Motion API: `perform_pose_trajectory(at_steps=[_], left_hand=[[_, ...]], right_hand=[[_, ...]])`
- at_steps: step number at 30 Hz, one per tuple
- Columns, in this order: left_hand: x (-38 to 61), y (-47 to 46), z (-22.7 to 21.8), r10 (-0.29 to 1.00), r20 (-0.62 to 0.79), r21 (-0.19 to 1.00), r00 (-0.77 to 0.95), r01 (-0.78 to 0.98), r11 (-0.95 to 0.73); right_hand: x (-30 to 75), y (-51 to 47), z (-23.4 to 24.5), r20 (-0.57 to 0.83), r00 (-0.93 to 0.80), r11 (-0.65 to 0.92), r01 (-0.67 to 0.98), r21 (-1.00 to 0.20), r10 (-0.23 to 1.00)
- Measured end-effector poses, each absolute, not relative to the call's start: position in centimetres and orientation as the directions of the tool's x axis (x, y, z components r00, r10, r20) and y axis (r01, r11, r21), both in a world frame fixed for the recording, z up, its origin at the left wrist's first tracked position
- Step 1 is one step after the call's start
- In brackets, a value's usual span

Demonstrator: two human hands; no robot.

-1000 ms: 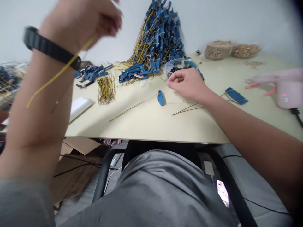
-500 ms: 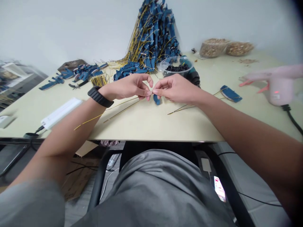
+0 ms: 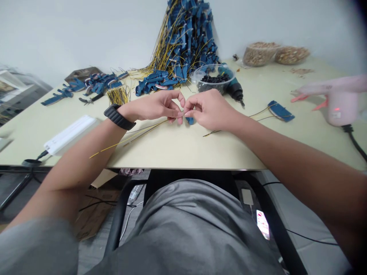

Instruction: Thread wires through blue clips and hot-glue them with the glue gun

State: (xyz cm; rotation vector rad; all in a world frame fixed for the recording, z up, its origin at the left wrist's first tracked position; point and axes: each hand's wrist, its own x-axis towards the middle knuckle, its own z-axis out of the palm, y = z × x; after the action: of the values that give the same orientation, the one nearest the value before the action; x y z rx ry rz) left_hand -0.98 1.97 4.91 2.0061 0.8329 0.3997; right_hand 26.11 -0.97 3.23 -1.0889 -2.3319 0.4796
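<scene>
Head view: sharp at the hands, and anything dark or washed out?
Head view, centre: slightly soft, detail between left hand and right hand too fine to make out; head view, upper right: corner dark; head view, below the table: phone screen bright, partly washed out.

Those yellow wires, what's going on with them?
A person holds a thin yellow wire in the left hand, and the right hand is right beside it, above the table. What is between the two hands is too small to make out. A small blue piece shows just beneath them. Another blue piece with wires lies to the right, near a pink glue gun.
</scene>
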Motion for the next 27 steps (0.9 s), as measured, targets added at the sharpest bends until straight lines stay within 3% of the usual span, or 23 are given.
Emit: perform_pose_trajectory(at_steps=[9, 15, 27], left_hand=[[-0.8, 1.2, 5.8, 0.678, -0.066, 0.75, 0.732, 0.485, -0.45], [-0.5, 0.8, 5.6, 0.678, -0.043, 0.661, 0.734, 0.53, -0.532], [-1.1, 1.6, 4.9, 0.704, -0.028, 0.655, 0.71, 0.545, -0.524]], right_hand=[[26.2, -0.9, 3.0, 0.337, -0.569, 0.66, 0.626, -0.415, 0.751], [25.9, -0.7, 2.5, 0.337, -0.625, 0.706, 0.565, -0.428, 0.704], [26.7, -0.9, 3.3, 0.336, -0.607, 0.691, 0.585, -0.426, 0.72]])
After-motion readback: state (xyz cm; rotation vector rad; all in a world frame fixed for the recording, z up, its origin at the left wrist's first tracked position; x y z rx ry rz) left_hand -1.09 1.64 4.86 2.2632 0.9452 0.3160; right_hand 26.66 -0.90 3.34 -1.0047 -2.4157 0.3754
